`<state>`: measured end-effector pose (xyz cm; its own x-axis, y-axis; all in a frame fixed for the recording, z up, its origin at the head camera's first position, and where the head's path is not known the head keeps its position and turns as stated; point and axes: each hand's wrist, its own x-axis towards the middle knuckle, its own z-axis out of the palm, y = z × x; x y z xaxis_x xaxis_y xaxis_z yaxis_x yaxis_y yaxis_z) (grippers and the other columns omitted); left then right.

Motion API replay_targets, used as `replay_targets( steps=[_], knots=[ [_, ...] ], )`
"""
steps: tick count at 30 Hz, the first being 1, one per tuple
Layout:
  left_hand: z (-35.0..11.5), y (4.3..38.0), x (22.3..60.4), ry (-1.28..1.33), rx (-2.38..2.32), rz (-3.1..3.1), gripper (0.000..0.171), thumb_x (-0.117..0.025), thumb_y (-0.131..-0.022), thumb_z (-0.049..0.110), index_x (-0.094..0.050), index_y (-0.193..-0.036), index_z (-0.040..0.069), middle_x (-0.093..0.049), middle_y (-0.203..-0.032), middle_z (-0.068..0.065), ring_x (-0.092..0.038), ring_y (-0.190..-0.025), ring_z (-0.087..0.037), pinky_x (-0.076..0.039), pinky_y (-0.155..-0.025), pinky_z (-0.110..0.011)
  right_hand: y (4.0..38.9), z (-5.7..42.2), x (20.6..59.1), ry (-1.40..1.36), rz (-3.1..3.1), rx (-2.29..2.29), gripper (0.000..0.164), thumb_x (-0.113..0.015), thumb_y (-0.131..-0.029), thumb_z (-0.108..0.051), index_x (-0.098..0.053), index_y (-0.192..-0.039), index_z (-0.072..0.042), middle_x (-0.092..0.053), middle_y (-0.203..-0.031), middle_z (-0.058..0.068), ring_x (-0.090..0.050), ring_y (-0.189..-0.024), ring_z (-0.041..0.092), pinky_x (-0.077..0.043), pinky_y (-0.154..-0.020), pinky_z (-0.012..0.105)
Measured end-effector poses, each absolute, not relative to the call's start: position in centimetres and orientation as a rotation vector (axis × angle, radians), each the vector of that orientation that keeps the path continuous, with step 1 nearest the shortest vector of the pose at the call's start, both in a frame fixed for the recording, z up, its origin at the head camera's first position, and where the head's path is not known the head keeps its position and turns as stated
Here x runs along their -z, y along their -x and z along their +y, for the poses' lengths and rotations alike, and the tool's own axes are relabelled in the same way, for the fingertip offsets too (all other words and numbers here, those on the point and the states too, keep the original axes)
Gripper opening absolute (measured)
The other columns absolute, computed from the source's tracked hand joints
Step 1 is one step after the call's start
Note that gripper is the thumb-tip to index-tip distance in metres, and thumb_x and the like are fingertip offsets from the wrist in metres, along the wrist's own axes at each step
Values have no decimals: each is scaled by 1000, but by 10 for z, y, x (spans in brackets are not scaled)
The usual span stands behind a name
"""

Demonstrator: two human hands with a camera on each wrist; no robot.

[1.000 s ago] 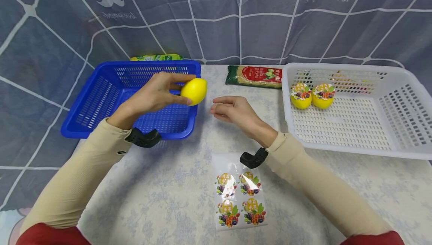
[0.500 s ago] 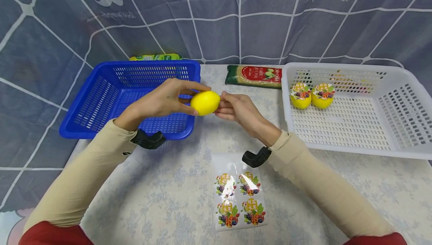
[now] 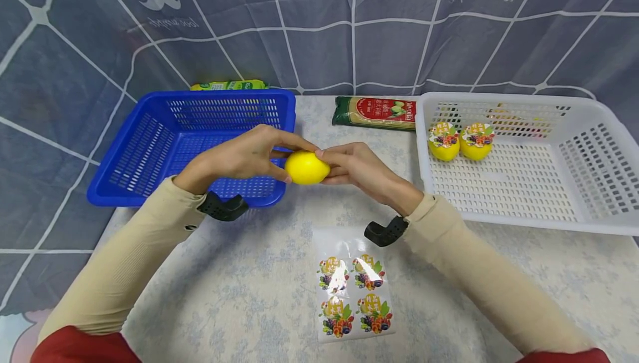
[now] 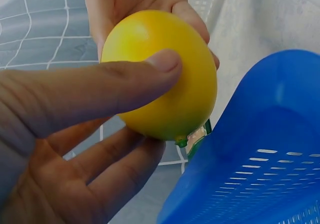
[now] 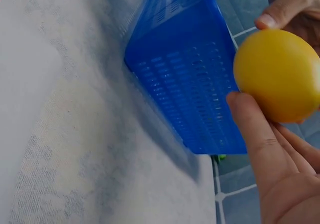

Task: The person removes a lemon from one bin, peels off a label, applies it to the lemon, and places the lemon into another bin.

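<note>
Between both hands, above the table, is a yellow lemon (image 3: 307, 168). My left hand (image 3: 244, 155) grips it from the left, its thumb (image 4: 135, 81) lying across the peel in the left wrist view and its fingers underneath. A small green stem end (image 4: 181, 142) shows at the bottom of the fruit there. From the right, my right hand (image 3: 361, 169) holds the lemon's other end, with the thumb on top and the fingers behind; the right wrist view shows a fingertip against the lemon (image 5: 277, 76). The peel under the fingers is hidden.
A blue basket (image 3: 187, 203) stands left, behind the left hand. On the right, a white basket (image 3: 504, 217) holds two lemons (image 3: 444, 151) bearing fruit stickers. A sticker sheet (image 3: 355, 341) lies in front, a pasta packet (image 3: 376, 112) at the back. A curtain (image 3: 319, 52) hangs behind.
My left hand has brought the lemon rightward and toward me from the blue basket's edge. My right hand has come up to it and now holds its right end.
</note>
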<state>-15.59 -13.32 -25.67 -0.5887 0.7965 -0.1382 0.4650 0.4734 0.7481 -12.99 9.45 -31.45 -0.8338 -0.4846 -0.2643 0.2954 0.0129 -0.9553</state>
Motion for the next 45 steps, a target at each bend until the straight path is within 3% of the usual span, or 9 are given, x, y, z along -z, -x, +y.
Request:
replay_targets(
  steps=[6,13,17,22,32,37,45],
  knots=[
    [-132,157,262,-1119,-933,2180,56,-74,-82,-10,-62,-133,9,-61,-133,-4,-54,-124,-19,-44,-105,-41,130,102,317,250,1651,1826,46,-58,-98,-16,-50,-135,10,-62,-127,20,-65,-109,28,-50,-96,39],
    [-130,155,266,-1006,-979,2295,58,-70,-86,-8,-52,-140,1,-52,-142,-13,-49,-132,-27,-44,-104,-43,126,110,323,238,1587,1894,47,-60,-95,-8,-48,-138,8,-57,-134,20,-63,-113,28,-51,-95,37],
    [-128,152,270,-827,-1036,2416,52,-68,-91,1,-51,-139,-2,-51,-142,-17,-54,-126,-32,-49,-99,-43,122,113,324,180,1587,1999,51,-61,-95,-5,-45,-141,7,-52,-139,17,-60,-117,27,-48,-100,38],
    [-120,141,274,-706,-1113,2440,44,-61,-99,15,-52,-139,1,-56,-137,-14,-60,-119,-28,-50,-98,-41,119,116,326,168,1613,2047,54,-61,-96,-4,-40,-145,3,-49,-140,16,-58,-117,27,-43,-105,42],
    [-100,120,293,-546,-1239,2436,50,-60,-99,15,-46,-146,5,-50,-145,-11,-65,-111,-27,-53,-93,-41,108,123,328,259,1871,1895,59,-64,-95,-8,-39,-148,0,-49,-144,14,-54,-126,25,-42,-106,45],
    [-91,114,304,-520,-1297,2430,52,-59,-99,14,-42,-147,0,-48,-147,-12,-63,-114,-27,-52,-94,-39,103,127,330,251,1945,1847,63,-64,-95,-9,-35,-150,-1,-48,-145,16,-53,-128,26,-44,-104,44],
    [-78,102,315,-585,-1229,2530,54,-59,-99,13,-39,-146,-6,-45,-147,-18,-61,-118,-28,-52,-95,-41,97,135,339,216,1948,1822,63,-63,-95,-7,-33,-150,2,-44,-148,17,-52,-129,27,-48,-99,32]
  ],
)
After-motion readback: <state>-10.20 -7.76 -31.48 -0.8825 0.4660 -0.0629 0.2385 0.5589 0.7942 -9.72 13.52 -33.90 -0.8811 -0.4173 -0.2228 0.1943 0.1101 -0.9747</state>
